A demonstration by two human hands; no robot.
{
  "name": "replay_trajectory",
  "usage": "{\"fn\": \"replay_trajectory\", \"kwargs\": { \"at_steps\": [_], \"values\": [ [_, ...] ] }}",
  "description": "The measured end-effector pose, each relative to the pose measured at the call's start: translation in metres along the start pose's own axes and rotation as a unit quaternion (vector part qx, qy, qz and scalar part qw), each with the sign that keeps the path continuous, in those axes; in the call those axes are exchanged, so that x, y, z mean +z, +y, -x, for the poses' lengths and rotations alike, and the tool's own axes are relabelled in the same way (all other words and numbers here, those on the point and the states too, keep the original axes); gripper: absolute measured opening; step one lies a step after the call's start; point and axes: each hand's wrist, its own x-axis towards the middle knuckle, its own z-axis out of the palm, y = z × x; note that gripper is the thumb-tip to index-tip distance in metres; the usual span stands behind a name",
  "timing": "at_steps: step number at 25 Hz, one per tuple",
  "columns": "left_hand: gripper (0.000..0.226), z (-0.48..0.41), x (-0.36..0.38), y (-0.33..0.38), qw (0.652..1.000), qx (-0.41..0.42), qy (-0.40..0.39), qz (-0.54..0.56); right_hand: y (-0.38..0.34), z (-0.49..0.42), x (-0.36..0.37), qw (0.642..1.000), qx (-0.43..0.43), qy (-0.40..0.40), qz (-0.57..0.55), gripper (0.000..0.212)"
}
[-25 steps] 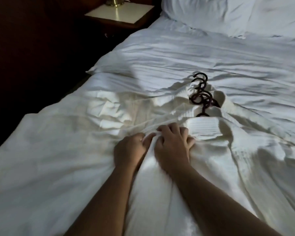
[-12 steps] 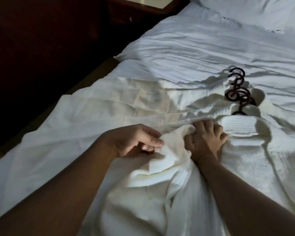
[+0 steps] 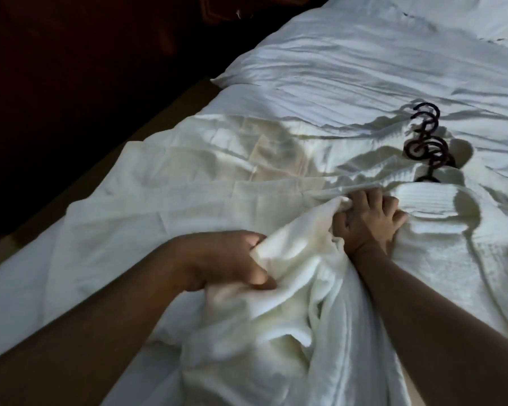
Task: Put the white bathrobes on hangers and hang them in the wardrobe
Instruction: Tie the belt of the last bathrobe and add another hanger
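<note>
Bathrobe (image 3: 291, 288) bunched higher, left hand (image 3: 226, 259) pulled back, right hand (image 3: 367, 221) unmoved

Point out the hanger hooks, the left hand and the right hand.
hanger hooks (image 3: 426, 142), head view, on the dark curled hooks.
left hand (image 3: 226, 260), head view, on the knuckles gripping bathrobe cloth.
right hand (image 3: 370, 221), head view, on its back.
</note>
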Motion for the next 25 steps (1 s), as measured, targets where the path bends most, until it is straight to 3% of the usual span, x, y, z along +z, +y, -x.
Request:
{"fn": "replay_trajectory", "kwargs": {
  "at_steps": [1, 2, 4, 5, 7, 9, 12, 14, 16, 17, 18, 20, 21, 23, 24, 25],
  "values": [
    [0.023, 0.006, -0.016, 0.002, 0.987, -0.026, 0.046, -0.152, 0.000, 0.001, -0.001, 1.000, -0.004, 0.003, 0.002, 0.044],
    [0.024, 0.012, -0.033, 0.007, 0.967, -0.043, 0.111, -0.225, 0.000, 0.001, -0.001, 1.000, -0.007, 0.006, 0.003, 0.044],
    [0.031, 0.020, -0.063, 0.011, 0.970, -0.012, 0.210, -0.126, 0.000, 0.001, -0.001, 1.000, -0.006, 0.007, 0.002, 0.044],
    [0.036, 0.026, -0.066, 0.011, 0.979, 0.013, 0.200, -0.035, 0.001, 0.001, -0.001, 1.000, -0.005, 0.005, 0.001, 0.044],
    [0.041, 0.032, -0.054, -0.006, 0.993, 0.005, 0.085, 0.076, 0.002, 0.001, 0.000, 1.000, -0.008, 0.004, 0.004, 0.043],
    [0.037, 0.046, -0.044, -0.026, 0.998, -0.053, 0.019, -0.021, 0.003, 0.001, 0.000, 1.000, -0.014, 0.009, 0.001, 0.043],
    [0.027, 0.071, -0.088, -0.028, 0.993, -0.069, 0.080, -0.047, 0.002, 0.000, -0.001, 1.000, -0.015, 0.011, -0.006, 0.042],
    [0.026, 0.083, -0.107, -0.029, 0.988, -0.039, 0.136, 0.067, 0.002, 0.000, -0.001, 1.000, -0.012, 0.011, -0.005, 0.043],
    [0.042, 0.084, -0.099, -0.036, 0.972, -0.008, 0.125, 0.198, 0.003, 0.000, -0.002, 1.000, -0.013, 0.016, -0.006, 0.044],
    [0.058, 0.082, -0.092, -0.041, 0.971, -0.028, 0.120, 0.204, 0.002, 0.001, -0.002, 1.000, -0.015, 0.017, -0.006, 0.045],
    [0.066, 0.076, -0.090, -0.048, 0.973, -0.060, 0.133, 0.177, 0.002, 0.001, -0.002, 1.000, -0.014, 0.017, -0.004, 0.045],
    [0.039, 0.067, -0.097, -0.068, 0.970, -0.089, 0.227, 0.018, 0.000, 0.001, -0.002, 1.000, -0.011, 0.010, 0.000, 0.044],
    [0.022, 0.064, -0.101, -0.074, 0.931, -0.088, 0.349, -0.064, 0.000, 0.001, -0.002, 1.000, -0.011, 0.006, -0.002, 0.044],
    [0.016, 0.067, -0.092, -0.085, 0.804, -0.052, 0.581, -0.115, 0.000, 0.001, -0.003, 1.000, -0.010, 0.006, -0.005, 0.044],
    [0.024, 0.071, -0.079, -0.095, 0.772, -0.049, 0.631, -0.058, 0.000, 0.002, -0.003, 1.000, -0.008, 0.006, -0.002, 0.045],
    [0.031, 0.076, -0.063, -0.106, 0.765, -0.072, 0.640, 0.022, 0.000, 0.002, -0.003, 1.000, -0.008, 0.006, 0.003, 0.046]
  ]
}}
